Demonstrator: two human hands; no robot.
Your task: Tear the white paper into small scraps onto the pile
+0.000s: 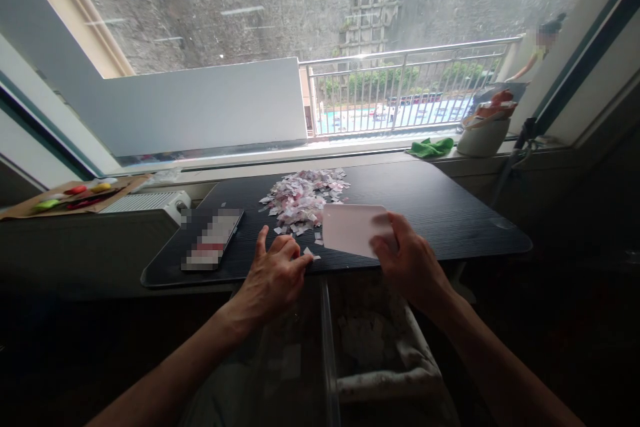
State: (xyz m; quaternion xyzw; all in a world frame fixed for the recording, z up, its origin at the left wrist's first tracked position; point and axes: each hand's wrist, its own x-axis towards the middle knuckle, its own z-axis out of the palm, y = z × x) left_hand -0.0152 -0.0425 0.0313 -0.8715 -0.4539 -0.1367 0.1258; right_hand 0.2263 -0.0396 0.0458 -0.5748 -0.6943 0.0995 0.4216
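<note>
A loose heap of small white and pinkish paper scraps [300, 197] lies on the black table [410, 193]. My right hand [407, 257] grips the right end of a flat, pale pinkish scraper-like plate [350, 228] with rounded corners. Its left edge is close to the heap's near right side. At the table's front edge is my left hand [280, 267], its fingers mostly curled and one finger raised. Thumb and forefinger meet at a single paper scrap [311, 254], apparently pinching it. A phone [213, 240] lies to the left of this hand.
Below the table edge is an open bin-like container [385, 373] with a pale liner. A green cloth [431, 148] and a white bucket [484, 133] are on the window sill. A radiator [150, 205] stands at left. Beyond the glass, a person [540, 53] is near the railing.
</note>
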